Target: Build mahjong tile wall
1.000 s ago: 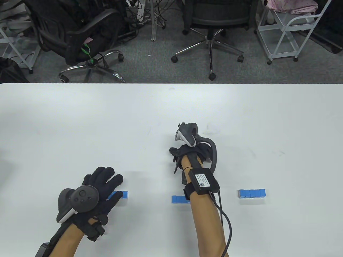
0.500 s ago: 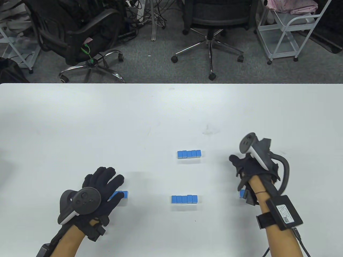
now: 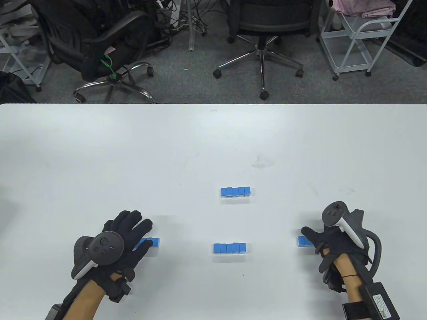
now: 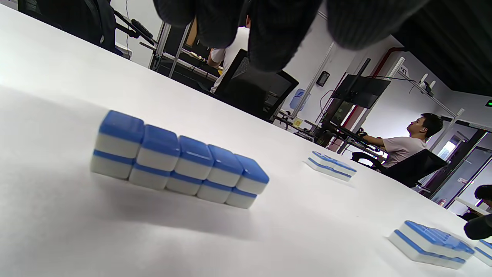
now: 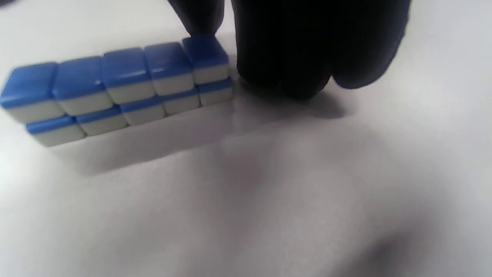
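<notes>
Four short two-layer stacks of blue-and-white mahjong tiles stand on the white table (image 3: 100, 150). My left hand (image 3: 141, 231) lies with spread, straight fingers over the left stack (image 3: 154, 242). In the left wrist view the fingertips (image 4: 269, 34) hover above that stack (image 4: 178, 161). My right hand (image 3: 313, 238) covers most of the right stack (image 3: 303, 241). In the right wrist view its fingers (image 5: 292, 57) stand on the table against the stack's (image 5: 115, 90) end, and the thumb (image 5: 200, 19) touches the end tile. The near middle stack (image 3: 229, 247) and the far middle stack (image 3: 235, 191) stand free.
Beyond the table's far edge are office chairs (image 3: 263, 26), a black chair (image 3: 96, 43) and a white rack (image 3: 360, 40). The left wrist view shows seated people (image 4: 407, 142) and desks in the background.
My right hand left the far middle stack standing, swung right and toward me, and came down at the right stack. The left hand stayed over the left stack.
</notes>
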